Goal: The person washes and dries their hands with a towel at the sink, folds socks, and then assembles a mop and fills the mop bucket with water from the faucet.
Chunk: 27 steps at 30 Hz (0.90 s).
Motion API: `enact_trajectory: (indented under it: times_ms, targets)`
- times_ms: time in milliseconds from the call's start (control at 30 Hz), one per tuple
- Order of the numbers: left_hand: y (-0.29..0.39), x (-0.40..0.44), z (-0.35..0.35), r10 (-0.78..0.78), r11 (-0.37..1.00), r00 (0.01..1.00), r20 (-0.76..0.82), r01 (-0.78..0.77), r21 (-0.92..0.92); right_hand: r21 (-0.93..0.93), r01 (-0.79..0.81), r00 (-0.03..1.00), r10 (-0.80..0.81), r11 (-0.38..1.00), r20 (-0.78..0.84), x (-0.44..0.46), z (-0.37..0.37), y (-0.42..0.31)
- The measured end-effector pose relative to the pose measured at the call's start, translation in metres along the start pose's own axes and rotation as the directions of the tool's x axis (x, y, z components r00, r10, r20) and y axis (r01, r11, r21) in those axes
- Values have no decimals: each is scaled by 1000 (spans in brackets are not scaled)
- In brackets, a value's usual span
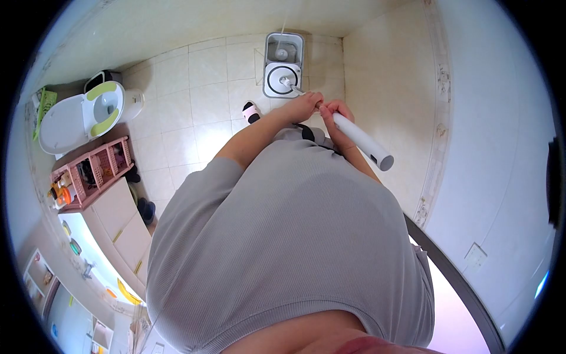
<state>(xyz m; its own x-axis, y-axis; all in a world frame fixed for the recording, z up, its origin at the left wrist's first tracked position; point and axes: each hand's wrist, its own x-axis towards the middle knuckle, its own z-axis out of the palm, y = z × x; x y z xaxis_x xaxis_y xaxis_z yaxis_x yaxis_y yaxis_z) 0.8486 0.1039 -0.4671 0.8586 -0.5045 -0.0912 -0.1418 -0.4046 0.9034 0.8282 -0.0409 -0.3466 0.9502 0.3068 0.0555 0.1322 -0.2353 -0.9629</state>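
A white mop (364,139) slants across my front, its thick upper handle end pointing to the lower right. My left hand (304,107) is wrapped around the thin pole lower down. Just above it, my right hand (337,112) grips the pole where the thick white handle begins. The pole's lower end meets a white round mop head (285,80) in the near part of a grey and white two-part bucket (266,75). A round piece shows in the bucket's far compartment. Fingers of both hands are partly hidden.
At left are a toilet with a white and green seat (105,121), a pink basket rack (107,168) and a pale cabinet (117,218). Slippered foot (252,112) stands on the tiled floor (177,130). Tiled wall (392,88) rises at right, with a dark door frame (454,277) lower down.
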Motion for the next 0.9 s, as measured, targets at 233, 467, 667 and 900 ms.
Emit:
enact_trajectory:
  times_ms: [233,467,667,900]
  targets:
    - [-2,-3,-2,5,1000,1000,-4,-5,-21,0,30,999,-30,1000,13,1,3,3]
    - [-9,-4,1,-15,999,1000,8,16,-47,-40,30,999,-29,999,35,1,6,4]
    - [-13,-7,5,93,996,990,-110,-94,-3,-13,58,997,-57,998,42,1,10,-1]
    - [-13,-8,2,55,998,997,-61,-55,-4,-50,42,999,-40,998,29,0,11,1]
